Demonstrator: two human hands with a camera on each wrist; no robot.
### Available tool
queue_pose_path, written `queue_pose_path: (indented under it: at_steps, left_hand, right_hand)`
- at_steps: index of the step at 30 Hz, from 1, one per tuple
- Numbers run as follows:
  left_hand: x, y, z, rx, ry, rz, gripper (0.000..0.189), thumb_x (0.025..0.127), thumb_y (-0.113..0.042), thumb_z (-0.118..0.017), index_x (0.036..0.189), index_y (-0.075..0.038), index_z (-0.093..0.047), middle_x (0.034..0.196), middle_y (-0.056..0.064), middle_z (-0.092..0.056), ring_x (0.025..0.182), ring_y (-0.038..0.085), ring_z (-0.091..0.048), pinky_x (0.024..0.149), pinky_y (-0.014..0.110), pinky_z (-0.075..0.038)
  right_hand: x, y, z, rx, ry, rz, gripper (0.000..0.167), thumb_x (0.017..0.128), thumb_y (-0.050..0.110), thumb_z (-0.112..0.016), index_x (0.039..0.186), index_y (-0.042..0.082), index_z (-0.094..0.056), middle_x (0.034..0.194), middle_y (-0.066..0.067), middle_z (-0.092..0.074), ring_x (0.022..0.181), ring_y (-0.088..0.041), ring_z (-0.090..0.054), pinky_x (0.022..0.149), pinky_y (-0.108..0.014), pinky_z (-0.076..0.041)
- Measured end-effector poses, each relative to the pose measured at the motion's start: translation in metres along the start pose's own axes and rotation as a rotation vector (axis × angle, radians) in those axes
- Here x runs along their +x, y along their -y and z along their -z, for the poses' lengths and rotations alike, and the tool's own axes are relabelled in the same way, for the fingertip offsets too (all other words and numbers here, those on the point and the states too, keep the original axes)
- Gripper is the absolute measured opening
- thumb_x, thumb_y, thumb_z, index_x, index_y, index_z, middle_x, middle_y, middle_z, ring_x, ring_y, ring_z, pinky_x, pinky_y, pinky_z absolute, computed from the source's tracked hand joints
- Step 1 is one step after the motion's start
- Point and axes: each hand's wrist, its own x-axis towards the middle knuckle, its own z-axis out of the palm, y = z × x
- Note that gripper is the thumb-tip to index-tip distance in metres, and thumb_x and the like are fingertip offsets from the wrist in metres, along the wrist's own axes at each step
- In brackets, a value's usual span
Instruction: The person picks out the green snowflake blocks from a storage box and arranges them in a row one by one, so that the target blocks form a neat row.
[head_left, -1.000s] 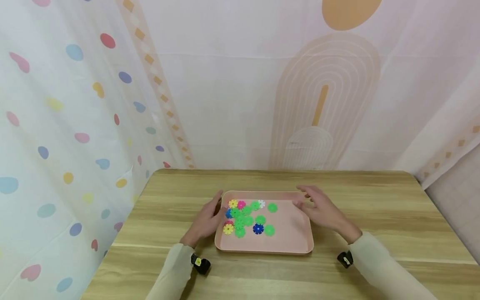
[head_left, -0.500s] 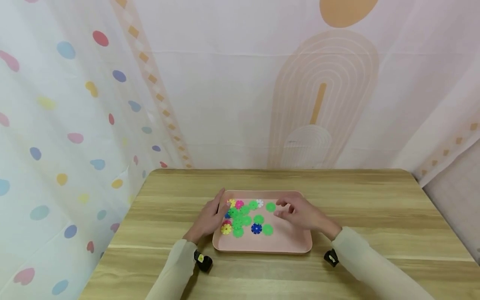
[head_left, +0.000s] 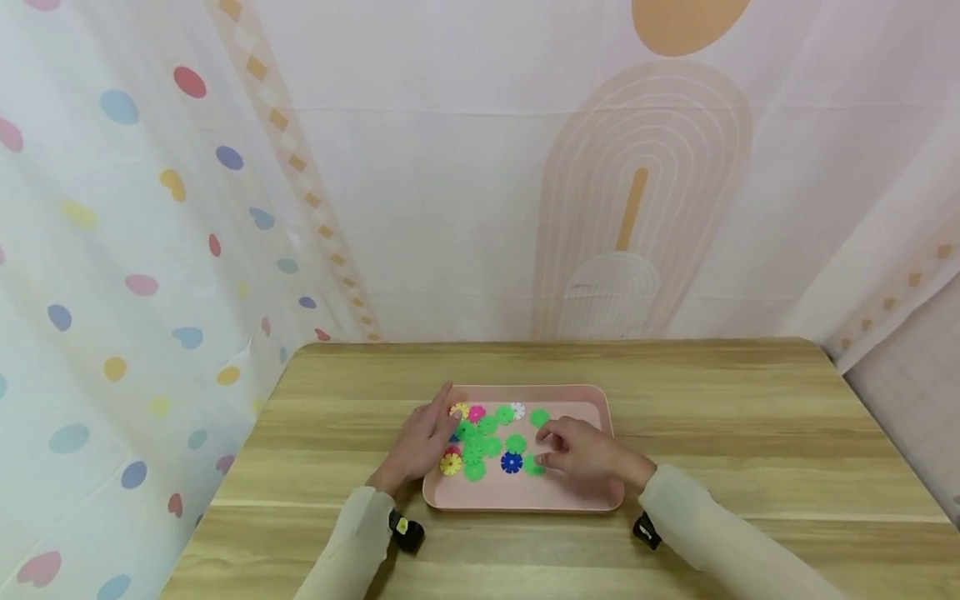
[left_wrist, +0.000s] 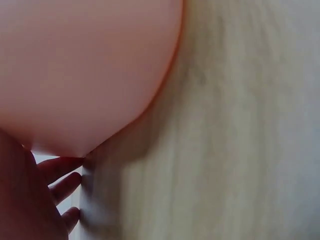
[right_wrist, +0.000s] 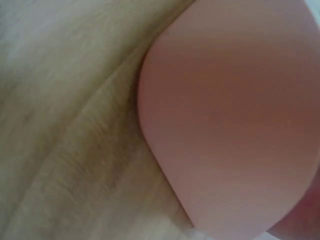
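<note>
A shallow pink tray (head_left: 570,497) lies on the table, holding a cluster of small notched plastic discs. Most are green, such as the green disc (head_left: 474,470), with a dark blue disc (head_left: 512,462), a yellow disc (head_left: 451,464), a magenta disc (head_left: 476,413) and a white disc (head_left: 517,411). My left hand (head_left: 420,440) rests along the tray's left rim, thumb over the inside, straight fingers outside. My right hand (head_left: 588,452) is over the tray's right half, fingers bent and parted from the thumb. Its thumb tip overlaps the lower right green disc (head_left: 533,465).
The wooden table (head_left: 720,417) extends around the tray on all sides. Behind it hangs a pale patterned curtain (head_left: 442,208), with coloured spots on the left. Each sleeve carries a wrist camera, such as the black camera (head_left: 408,535) on the left.
My right hand has moved left from outside the tray's right rim to over its inside, then nearer to me, at the lower right green disc. My left hand stays at the left rim.
</note>
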Motion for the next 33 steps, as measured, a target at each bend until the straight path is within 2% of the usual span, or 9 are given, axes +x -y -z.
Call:
queue_pose_path:
  at_steps: [7, 16, 24, 33]
  left_hand:
    - [-0.003, -0.001, 0.002, 0.019, -0.004, 0.000, 0.064, 0.105, -0.047, -0.038, 0.160, -0.021, -0.018, 0.154, 0.015, -0.041, 0.142, 0.040, -0.033, 0.113, 0.065, -0.024]
    - [-0.006, -0.003, 0.000, 0.043, 0.005, -0.001, 0.064, 0.105, -0.047, -0.038, 0.160, -0.020, -0.018, 0.154, 0.014, -0.042, 0.141, 0.040, -0.033, 0.113, 0.066, -0.024]
    - [-0.005, -0.002, 0.000, 0.065, 0.002, -0.008, 0.065, 0.105, -0.050, -0.036, 0.160, -0.021, -0.018, 0.154, 0.013, -0.042, 0.141, 0.039, -0.034, 0.114, 0.064, -0.023]
    - [-0.004, -0.001, 0.002, 0.074, 0.001, -0.010, 0.064, 0.106, -0.047, -0.036, 0.160, -0.020, -0.017, 0.156, 0.012, -0.040, 0.142, 0.038, -0.033, 0.115, 0.062, -0.022]
  right_hand:
    - [0.005, -0.003, -0.005, 0.050, 0.014, -0.022, 0.032, 0.095, 0.024, -0.068, 0.120, 0.005, -0.063, 0.084, 0.001, -0.053, 0.078, -0.014, -0.048, 0.069, -0.028, -0.041]
    - [0.002, -0.001, -0.015, 0.109, 0.012, -0.150, 0.033, 0.089, 0.030, -0.074, 0.117, 0.019, -0.063, 0.086, -0.004, -0.050, 0.079, -0.018, -0.047, 0.071, -0.034, -0.038]
    - [0.002, 0.000, -0.018, 0.079, 0.013, -0.162, 0.033, 0.085, 0.031, -0.078, 0.113, 0.023, -0.062, 0.092, -0.003, -0.050, 0.080, -0.018, -0.047, 0.068, -0.033, -0.038]
    - [0.006, -0.002, -0.022, 0.081, -0.022, -0.135, 0.022, 0.086, 0.018, -0.077, 0.103, 0.020, -0.064, 0.086, -0.003, -0.048, 0.077, -0.017, -0.045, 0.068, -0.031, -0.037]
